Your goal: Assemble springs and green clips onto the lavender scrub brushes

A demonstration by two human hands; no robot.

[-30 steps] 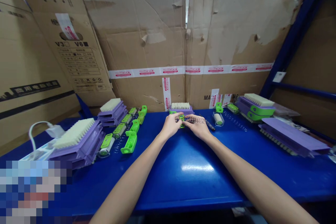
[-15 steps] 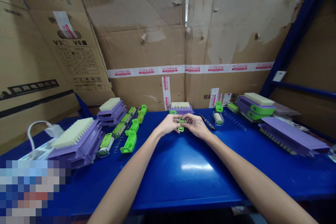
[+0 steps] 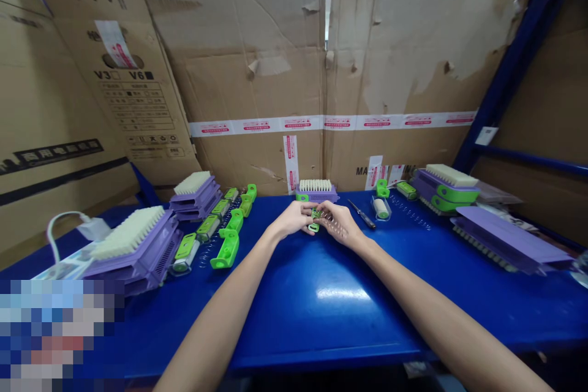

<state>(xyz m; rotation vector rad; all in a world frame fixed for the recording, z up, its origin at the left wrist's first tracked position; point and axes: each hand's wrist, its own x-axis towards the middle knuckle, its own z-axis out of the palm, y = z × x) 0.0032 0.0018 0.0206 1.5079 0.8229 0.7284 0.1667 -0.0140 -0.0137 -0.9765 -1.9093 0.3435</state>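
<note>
At the middle of the blue table, my left hand (image 3: 296, 218) is closed around a small green plastic part (image 3: 313, 228), whose looped end shows below the fingers. My right hand (image 3: 345, 221) is close against it from the right, fingers closed on a metal coil spring (image 3: 339, 229). The spring slants down and right across that hand, its upper end at the green part. Whether it is seated in the part I cannot tell. Just behind the hands stands a purple brush (image 3: 316, 190) with cream bristles.
Purple brushes (image 3: 138, 245) are stacked at left, beside rows of green brackets (image 3: 226, 250), springs and green-topped pieces (image 3: 186, 251). Right of my hands lie a screwdriver (image 3: 362, 214), a clear-cased roller (image 3: 381, 208) and more brushes (image 3: 445, 187). Cardboard (image 3: 248, 73) walls the back.
The spring has swung from pointing rightward to slanting down and right. My right hand has turned slightly with it, while the left hand stays nearly in place.
</note>
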